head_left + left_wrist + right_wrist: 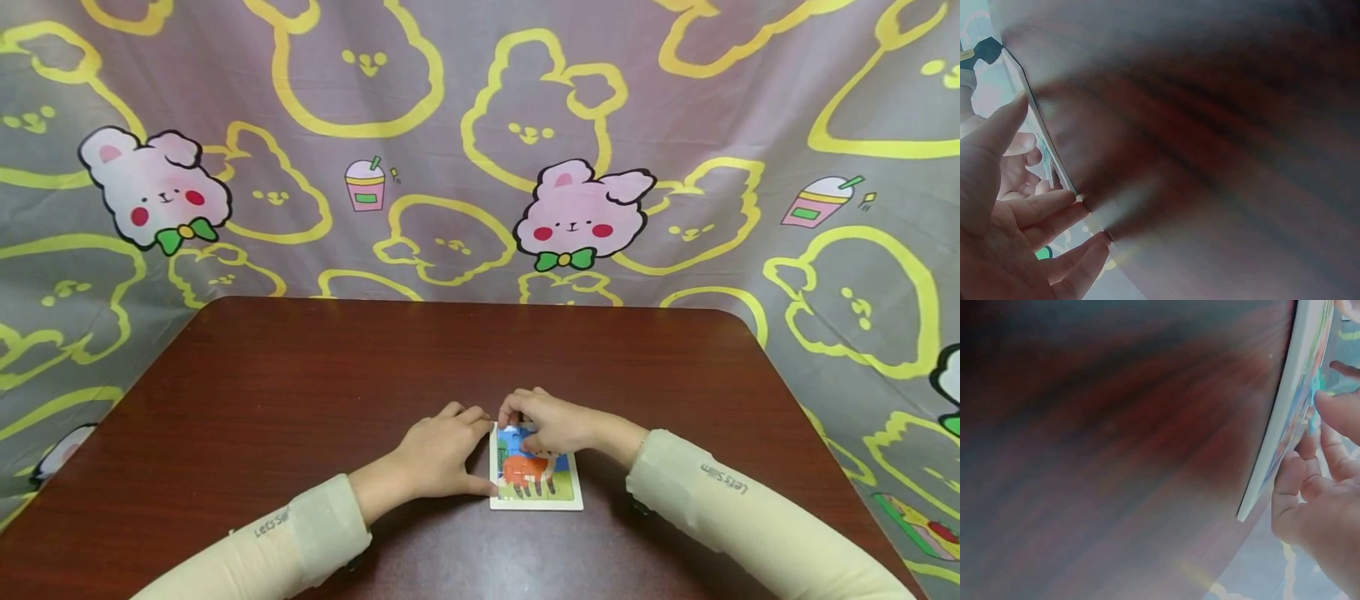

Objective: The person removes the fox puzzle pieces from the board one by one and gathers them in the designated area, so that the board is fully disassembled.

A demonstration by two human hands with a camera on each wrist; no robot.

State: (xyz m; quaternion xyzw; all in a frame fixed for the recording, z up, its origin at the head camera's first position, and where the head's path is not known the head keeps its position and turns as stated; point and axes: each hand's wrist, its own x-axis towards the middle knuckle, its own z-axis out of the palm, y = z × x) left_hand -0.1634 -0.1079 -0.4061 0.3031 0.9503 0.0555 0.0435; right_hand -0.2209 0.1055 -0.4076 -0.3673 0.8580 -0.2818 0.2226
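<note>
A small jigsaw puzzle (528, 472) in a white frame (536, 504) lies on the table near its front. Its picture has an orange animal on green ground, with blue above. My left hand (438, 454) steadies the frame's left side, thumb near the lower corner and extended fingers by the upper one. Over the upper part of the picture, my right hand (558, 425) bends its fingers down, with thumb and index finger apart on the blue area. It covers the upper right pieces. I cannot tell whether a loose piece is pinched there.
The dark red-brown table (337, 375) extends around the puzzle on all sides. Behind and beside it hangs a grey curtain (450, 167) printed with yellow outlines and pink-cheeked rabbits. Light sleeves (300, 533) cover both forearms.
</note>
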